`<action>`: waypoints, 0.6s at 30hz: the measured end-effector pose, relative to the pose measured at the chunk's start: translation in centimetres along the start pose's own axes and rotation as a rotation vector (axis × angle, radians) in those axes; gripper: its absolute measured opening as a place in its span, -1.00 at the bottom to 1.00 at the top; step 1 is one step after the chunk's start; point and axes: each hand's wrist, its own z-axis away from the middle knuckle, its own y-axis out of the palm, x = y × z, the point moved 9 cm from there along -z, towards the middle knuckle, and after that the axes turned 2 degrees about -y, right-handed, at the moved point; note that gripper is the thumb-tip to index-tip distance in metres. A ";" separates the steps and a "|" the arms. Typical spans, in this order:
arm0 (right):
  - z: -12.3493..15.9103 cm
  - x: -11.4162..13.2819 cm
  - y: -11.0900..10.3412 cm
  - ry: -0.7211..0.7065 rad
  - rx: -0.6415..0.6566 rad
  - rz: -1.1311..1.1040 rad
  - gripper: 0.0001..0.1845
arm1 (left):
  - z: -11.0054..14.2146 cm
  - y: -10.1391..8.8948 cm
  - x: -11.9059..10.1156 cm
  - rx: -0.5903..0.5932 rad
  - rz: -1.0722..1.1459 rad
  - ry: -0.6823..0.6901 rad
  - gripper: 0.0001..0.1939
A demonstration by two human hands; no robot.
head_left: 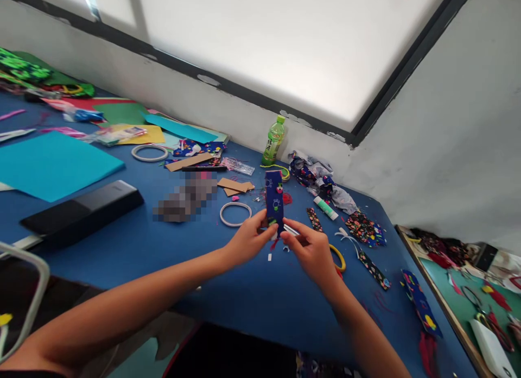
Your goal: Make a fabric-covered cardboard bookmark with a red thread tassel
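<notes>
My left hand (pixel 251 239) is closed around the lower part of a dark blue patterned fabric strip (pixel 274 196), held upright above the table. Close beside it, my right hand (pixel 311 247) pinches a slim silvery tool (pixel 291 230) whose tip points at the strip's lower end. Its exact kind is hidden by the fingers. A bit of red thread (pixel 275 244) hangs below the strip. Under my right wrist lie yellow-handled scissors (pixel 337 257), partly covered. A white ring of tape (pixel 235 214) is left of the strip.
On the blue table (pixel 183 275) stand a green bottle (pixel 273 141) and a black box-like device (pixel 83 209). A glue stick (pixel 325 208), fabric scraps (pixel 365 228), cardboard strips (pixel 191 162) and blue paper (pixel 57 163) lie around. A tasselled strip (pixel 421 302) rests at right.
</notes>
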 end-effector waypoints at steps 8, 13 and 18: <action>5.9 -9.4 -5.6 0.172 0.038 0.304 -0.68 | -0.3 -0.1 -1.7 0.048 0.168 -0.009 -0.73; 8.6 -14.4 -6.1 0.255 0.016 0.429 -0.51 | 0.0 0.4 -2.0 0.102 0.217 -0.025 -0.75; 7.4 -15.4 -4.7 0.224 0.032 0.498 -0.55 | 0.2 0.7 -1.8 0.118 0.211 -0.026 -0.77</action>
